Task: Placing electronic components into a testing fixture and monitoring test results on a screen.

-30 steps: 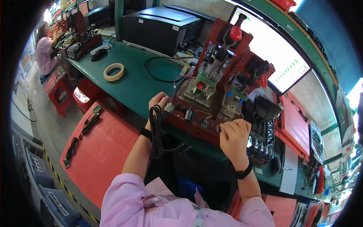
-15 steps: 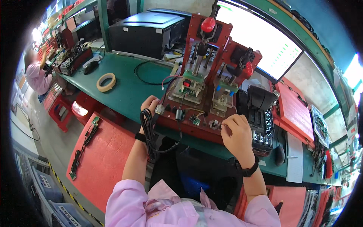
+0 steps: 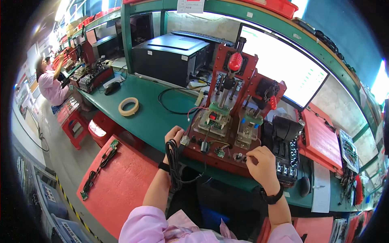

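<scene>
My left hand is closed at the left front corner of a dark red test fixture, beside a pale connector. A coiled black cable hangs from that hand down along the wrist. From the coil, a strand runs up through a black cylinder to a small green circuit board, which sits in a clear holder under the fixture's press. My right hand has its fingers curled at the fixture's right front edge, next to a small metal knob. Whatever its fingertips grip is hidden.
Two toggle clamps with red handles rise behind the boards. A tape roll lies left on the green bench. Right stand a black tray of metal parts, a mouse and paper. Another person sits far left.
The whole view has shifted, so the bench appears lower and farther right. Both hands stay at about the same spots on the fixture.
</scene>
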### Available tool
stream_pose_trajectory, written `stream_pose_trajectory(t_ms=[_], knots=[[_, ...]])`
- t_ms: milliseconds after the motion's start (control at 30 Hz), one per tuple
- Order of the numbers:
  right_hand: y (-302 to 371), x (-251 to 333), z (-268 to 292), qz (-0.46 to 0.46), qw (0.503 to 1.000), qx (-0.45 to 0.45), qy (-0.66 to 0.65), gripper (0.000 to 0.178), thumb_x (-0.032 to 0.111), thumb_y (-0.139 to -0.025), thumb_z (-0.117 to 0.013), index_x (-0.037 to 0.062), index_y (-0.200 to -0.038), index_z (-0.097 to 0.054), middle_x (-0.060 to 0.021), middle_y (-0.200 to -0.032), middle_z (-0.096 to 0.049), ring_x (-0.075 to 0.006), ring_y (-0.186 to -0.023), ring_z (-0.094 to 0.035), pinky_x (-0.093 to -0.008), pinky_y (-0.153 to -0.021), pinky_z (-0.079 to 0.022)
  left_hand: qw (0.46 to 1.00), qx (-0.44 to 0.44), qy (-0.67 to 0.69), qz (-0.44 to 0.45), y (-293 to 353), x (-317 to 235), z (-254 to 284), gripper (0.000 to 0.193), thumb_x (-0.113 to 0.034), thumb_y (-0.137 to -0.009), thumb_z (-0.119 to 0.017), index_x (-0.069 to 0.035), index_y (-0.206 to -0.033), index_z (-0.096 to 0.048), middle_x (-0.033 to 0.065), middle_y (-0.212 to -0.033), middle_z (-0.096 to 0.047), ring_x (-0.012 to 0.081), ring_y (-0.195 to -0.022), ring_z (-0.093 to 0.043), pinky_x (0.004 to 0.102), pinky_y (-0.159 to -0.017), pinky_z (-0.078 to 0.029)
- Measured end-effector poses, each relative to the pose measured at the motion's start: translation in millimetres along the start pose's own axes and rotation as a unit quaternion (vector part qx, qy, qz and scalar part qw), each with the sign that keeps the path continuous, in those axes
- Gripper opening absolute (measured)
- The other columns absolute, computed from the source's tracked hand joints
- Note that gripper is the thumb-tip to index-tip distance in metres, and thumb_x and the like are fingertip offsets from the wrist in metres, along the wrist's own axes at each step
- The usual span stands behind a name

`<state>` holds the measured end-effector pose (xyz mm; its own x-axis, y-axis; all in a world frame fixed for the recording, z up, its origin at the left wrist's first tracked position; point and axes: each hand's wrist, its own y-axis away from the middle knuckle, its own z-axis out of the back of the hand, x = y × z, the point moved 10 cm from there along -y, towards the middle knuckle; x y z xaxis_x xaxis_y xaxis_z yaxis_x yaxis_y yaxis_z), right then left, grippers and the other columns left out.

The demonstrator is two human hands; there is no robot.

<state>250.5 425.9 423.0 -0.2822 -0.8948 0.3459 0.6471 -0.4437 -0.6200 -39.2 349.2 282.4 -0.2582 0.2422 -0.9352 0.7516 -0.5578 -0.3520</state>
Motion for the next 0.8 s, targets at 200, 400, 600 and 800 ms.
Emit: stream_pose_trajectory(t_ms=[200,400,600,800], knots=[[9.0,14.6,2.1,0.030,0.998,-0.012,0.051,0.009,-0.004,-0.062,-0.062,-0.0020,-0.071,-0.060,-0.0107,-0.069,-0.053,-0.0267,-0.067,-0.052,-0.0347,-0.059,-0.044,1.000,0.004,-0.006,0.003,2.3,-3.5,-3.4,0.020,-0.018,-0.081,-0.054,0.000,-0.070,-0.055,0.0000,-0.056,-0.044,0.0071,-0.055,-0.040,0.0244,-0.050,-0.034],[8.4,26.2,-6.9,0.070,0.995,-0.002,0.078,0.012,-0.002,-0.066,-0.059,-0.0014,-0.078,-0.061,-0.0106,-0.073,-0.055,-0.0265,-0.071,-0.052,-0.0347,-0.063,-0.046,1.000,0.016,0.012,-0.005,1.8,-1.8,0.5,0.020,-0.015,-0.082,-0.053,0.000,-0.071,-0.052,0.0002,-0.057,-0.043,0.0074,-0.056,-0.040,0.0250,-0.051,-0.033],[15.5,-24.0,16.2,-0.044,0.998,0.036,0.013,0.015,0.004,-0.070,-0.061,0.0031,-0.085,-0.063,-0.0085,-0.084,-0.059,-0.0272,-0.082,-0.054,-0.0363,-0.069,-0.047,0.999,0.029,0.040,-0.002,1.3,2.7,-2.1,0.018,-0.013,-0.083,-0.052,0.001,-0.071,-0.051,0.0019,-0.059,-0.043,0.0090,-0.060,-0.040,0.0265,-0.054,-0.034],[35.1,-86.8,27.5,-0.131,0.985,0.109,-0.023,0.013,0.009,-0.068,-0.065,0.0011,-0.078,-0.064,-0.0108,-0.076,-0.057,-0.0295,-0.074,-0.058,-0.0364,-0.065,-0.047,0.988,0.065,-0.071,-0.121,10.8,-30.2,-9.6,0.013,-0.010,-0.083,-0.047,0.003,-0.080,-0.048,0.0073,-0.071,-0.047,0.0140,-0.073,-0.049,0.0268,-0.066,-0.039]])
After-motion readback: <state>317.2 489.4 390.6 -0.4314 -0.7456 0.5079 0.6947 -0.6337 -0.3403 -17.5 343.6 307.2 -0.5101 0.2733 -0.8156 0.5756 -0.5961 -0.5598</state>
